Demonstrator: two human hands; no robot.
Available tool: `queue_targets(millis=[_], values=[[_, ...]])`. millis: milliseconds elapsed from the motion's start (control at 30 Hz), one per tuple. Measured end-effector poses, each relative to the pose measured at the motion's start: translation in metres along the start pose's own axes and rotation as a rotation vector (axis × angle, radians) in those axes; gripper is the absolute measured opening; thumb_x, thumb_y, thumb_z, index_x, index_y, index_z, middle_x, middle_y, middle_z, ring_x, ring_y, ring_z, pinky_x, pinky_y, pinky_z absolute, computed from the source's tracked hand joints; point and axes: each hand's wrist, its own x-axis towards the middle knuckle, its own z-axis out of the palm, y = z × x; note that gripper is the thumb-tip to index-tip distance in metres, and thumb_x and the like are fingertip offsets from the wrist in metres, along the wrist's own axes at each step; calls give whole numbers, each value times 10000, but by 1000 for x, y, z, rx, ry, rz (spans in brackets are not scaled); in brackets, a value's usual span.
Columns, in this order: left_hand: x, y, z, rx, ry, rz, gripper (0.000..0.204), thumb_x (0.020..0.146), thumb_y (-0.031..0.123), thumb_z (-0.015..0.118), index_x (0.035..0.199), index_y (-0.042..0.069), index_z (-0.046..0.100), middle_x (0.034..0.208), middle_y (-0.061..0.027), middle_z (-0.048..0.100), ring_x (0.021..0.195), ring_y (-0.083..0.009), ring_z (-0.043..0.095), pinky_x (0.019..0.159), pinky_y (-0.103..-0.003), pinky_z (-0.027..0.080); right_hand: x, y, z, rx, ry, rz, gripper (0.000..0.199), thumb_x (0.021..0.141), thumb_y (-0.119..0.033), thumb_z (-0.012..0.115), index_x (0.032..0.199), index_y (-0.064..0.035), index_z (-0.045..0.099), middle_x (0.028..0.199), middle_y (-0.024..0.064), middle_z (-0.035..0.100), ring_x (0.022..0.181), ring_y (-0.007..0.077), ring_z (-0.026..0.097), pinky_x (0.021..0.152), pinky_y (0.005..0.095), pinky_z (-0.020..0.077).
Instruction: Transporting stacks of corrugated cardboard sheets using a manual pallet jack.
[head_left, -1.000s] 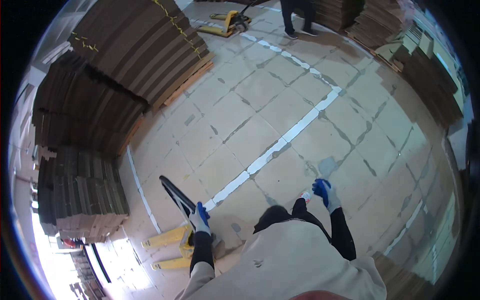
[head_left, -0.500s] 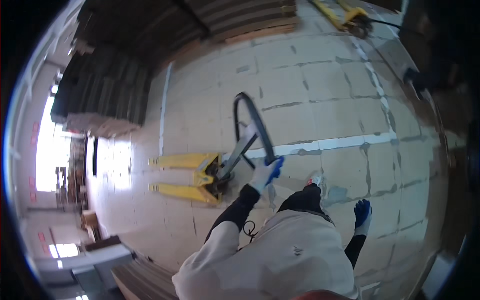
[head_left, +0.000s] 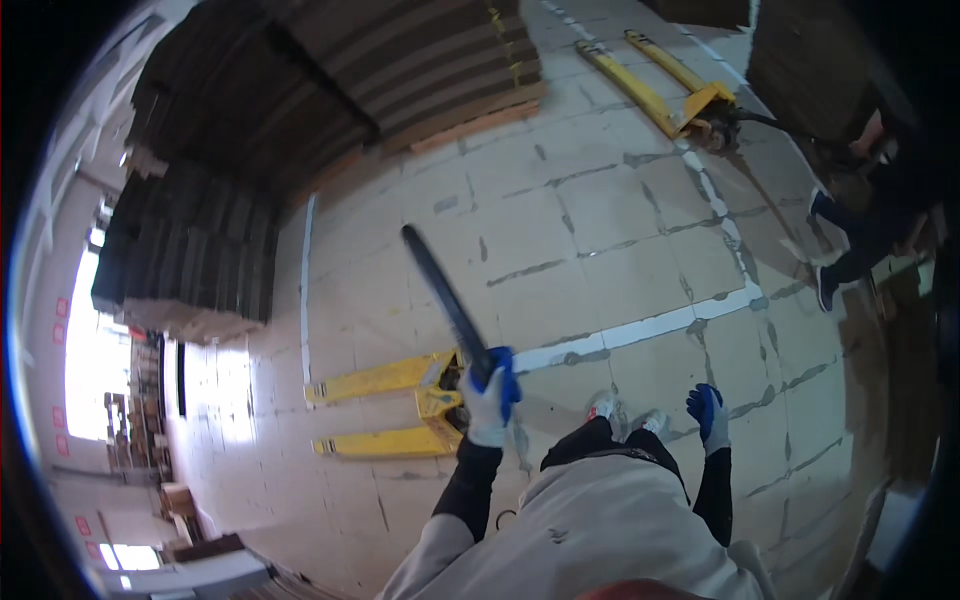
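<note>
The left hand [head_left: 490, 395], in a blue-and-white work glove, was closed around the lower-right end of the black handle [head_left: 445, 290] of a yellow hand pallet truck [head_left: 437, 403]. The pallet truck was at the centre-left of the frame, immediately left of this hand. The handle's long axis ran from the grip toward the upper left; the 2 forks lay nearly level across the frame, tips pointing left. The left hand was the nearer of the 2. The right hand [head_left: 710, 415], gloved alike, hung well apart at the right of centre, fingers curled; whether it enclosed anything could not be told.

The handle presented edge-on, so its loop could not be made out. The left hand and forearm partly covered the truck's right end; its shaft joint and wheels could not be inspected. At the upper right, a second pallet truck [head_left: 708, 100] stood near a co-worker [head_left: 865, 235], whose outline was partly lost in shadow; contact with that truck's handle was unclear.
</note>
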Motion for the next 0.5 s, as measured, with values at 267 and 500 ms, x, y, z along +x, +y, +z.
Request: queue_targets(millis=[267,500], values=[[29,30,-25,-99,248,161,188,869,235,563,827,56,603,485,29,395,378,-76,375,364,-230,293,24,-10,-47,127,-18,-54,245,916,-248,555,1047,-43,589,869,95,651,699,183,652,623,288,541],[44,39,4,-186,196,141,301,948,333,470,752,110,521,446,58,273,334,-59,249,338,-219,220,19,15,-154,291,121,-50,260,922,-278,538,1057,-59,579,871,92,646,726,181,645,622,290,519]])
